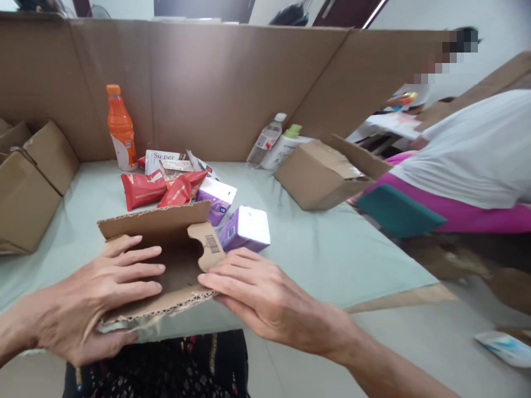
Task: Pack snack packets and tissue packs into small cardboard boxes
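An opened cardboard box (178, 268) lies at the near table edge, its flaps raised and its dark inside showing. My left hand (108, 293) grips its left side, fingers over the flap and thumb below the near edge. On the right, my right hand (261, 293) holds the near right corner, beside a notched flap with a barcode. Just behind the box are two purple-and-white tissue packs (246, 229). Red snack packets (145, 189) and a white packet (161, 160) lettered "Su·per" lie in a pile farther back.
An orange bottle (121, 130) stands by the cardboard wall (232, 83). A clear bottle (267, 141) and a white bottle (286, 146) lean at the right, beside another cardboard box (313, 174). More boxes (31, 188) stand left. Another person (477, 149) sits at the right.
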Demonstrator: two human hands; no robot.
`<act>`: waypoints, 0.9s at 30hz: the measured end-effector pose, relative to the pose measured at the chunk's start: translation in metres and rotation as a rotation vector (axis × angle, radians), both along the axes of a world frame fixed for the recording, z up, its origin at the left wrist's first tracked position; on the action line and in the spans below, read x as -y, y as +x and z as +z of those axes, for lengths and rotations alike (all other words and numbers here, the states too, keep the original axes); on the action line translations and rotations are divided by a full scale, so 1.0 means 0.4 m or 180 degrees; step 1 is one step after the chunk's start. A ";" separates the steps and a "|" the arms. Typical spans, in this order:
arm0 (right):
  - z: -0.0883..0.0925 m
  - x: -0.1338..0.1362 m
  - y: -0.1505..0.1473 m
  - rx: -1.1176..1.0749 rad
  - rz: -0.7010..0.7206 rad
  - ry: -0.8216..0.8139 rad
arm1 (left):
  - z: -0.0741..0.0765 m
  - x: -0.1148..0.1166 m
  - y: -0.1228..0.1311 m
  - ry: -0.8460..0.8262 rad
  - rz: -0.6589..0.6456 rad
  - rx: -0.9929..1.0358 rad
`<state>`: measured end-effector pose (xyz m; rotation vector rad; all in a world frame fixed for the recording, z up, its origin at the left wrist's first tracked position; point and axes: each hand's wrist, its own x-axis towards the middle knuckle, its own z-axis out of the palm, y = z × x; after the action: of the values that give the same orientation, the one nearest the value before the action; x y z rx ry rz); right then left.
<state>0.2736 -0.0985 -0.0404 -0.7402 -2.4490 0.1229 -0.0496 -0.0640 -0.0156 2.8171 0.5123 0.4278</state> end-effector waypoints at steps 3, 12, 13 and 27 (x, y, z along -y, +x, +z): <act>-0.013 0.000 -0.001 -0.0080 -0.0107 -0.0009 | 0.017 -0.023 0.020 -0.0028 -0.0042 -0.0260; -0.008 0.028 0.070 -0.0591 -0.0208 -0.0325 | -0.055 0.022 -0.067 0.1459 0.0820 0.0600; -0.010 0.015 0.102 -0.0695 -0.0356 -0.0366 | -0.069 0.034 -0.076 0.1408 0.0962 0.0675; -0.165 -0.142 0.290 -0.0992 -0.2501 -0.0971 | -0.086 0.047 -0.086 0.0921 0.0717 0.0455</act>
<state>0.3895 -0.0418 -0.1064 -1.6212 -1.7178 0.2810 -0.0839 -0.0827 -0.0499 2.9785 0.7983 0.8013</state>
